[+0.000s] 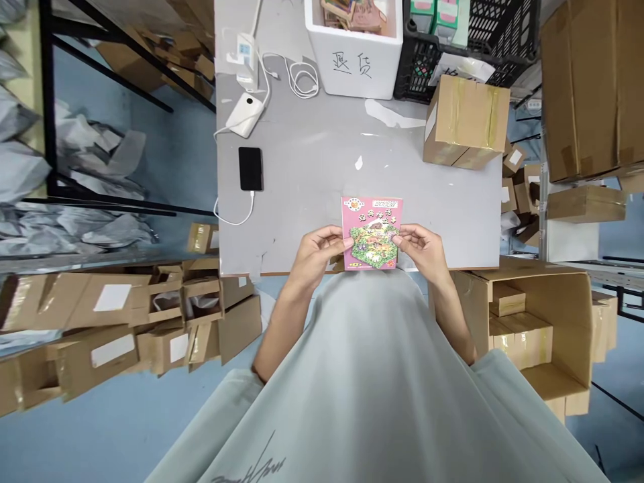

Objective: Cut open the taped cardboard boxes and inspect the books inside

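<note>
A pink book (372,233) is held between the two hands at the near edge of the table (312,154), close in front of a pale shirt (372,349). Its left edge is grasped by the fingers of the left hand (316,253), with the thumb laid over the cover; its right edge is pinched in the same way by the fingers of the right hand (422,249). The cover is turned upward and is printed with a green, flowery picture under dark lettering. Whether the table is touched by the book cannot be told.

On the left of the table, a phone (250,169) is laid face up, with a white cable (243,219) plugged into its near end. Beyond it are placed a white device (245,115) and a power strip (246,64). At the far side, a foam box (359,67) is marked with black handwriting and filled with small things. Just beside it is set a black crate (412,67), in which green boxes (445,20) are held. A taped carton (465,121) is placed at the right, in front of the crate.
</note>
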The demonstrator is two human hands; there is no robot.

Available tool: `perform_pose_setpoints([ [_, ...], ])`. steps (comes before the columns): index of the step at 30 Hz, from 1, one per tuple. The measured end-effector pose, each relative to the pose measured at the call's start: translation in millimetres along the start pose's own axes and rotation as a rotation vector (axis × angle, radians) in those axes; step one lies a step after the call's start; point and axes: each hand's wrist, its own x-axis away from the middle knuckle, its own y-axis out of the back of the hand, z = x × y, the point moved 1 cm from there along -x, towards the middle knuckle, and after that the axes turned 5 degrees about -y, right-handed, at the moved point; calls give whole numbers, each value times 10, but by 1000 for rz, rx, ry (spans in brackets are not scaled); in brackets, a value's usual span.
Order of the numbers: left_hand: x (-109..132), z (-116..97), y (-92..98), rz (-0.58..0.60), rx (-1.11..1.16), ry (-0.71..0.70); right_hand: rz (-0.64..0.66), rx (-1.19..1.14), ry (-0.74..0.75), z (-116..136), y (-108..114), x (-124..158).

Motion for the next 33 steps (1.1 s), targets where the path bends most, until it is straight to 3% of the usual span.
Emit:
perform_pose_setpoints([
  [5, -59, 55, -49, -9, -2, -1, -6, 44, 6, -55, 31, -21],
  [8, -65, 94, -117, -67, -33, -40, -160, 204, 68, -23, -19, 45],
  [11, -27, 119, -249, -195, -143, -169, -280, 377, 141, 39, -175, 176],
  [14, 47, 122, -407, -300, -277, -329, -142, 358, 173, 69, -410, 285],
  [18, 143, 125, -515, -296, -357, -455, -61, 225, 173, 78, -634, 331],
  [23, 203, 175, -512, -217, -453, -525, -113, 141, 109, 57, -671, 302],
  [28, 181, 220, -509, -31, -526, -487, -151, 152, 89, -5, -562, 184],
  [30, 140, 221, -431, -48, -497, -469, -123, 130, 90, -5, -488, 130],
  [33, 48, 196, -215, -207, -466, -442, -68, 49, 47, 16, -364, 79],
])
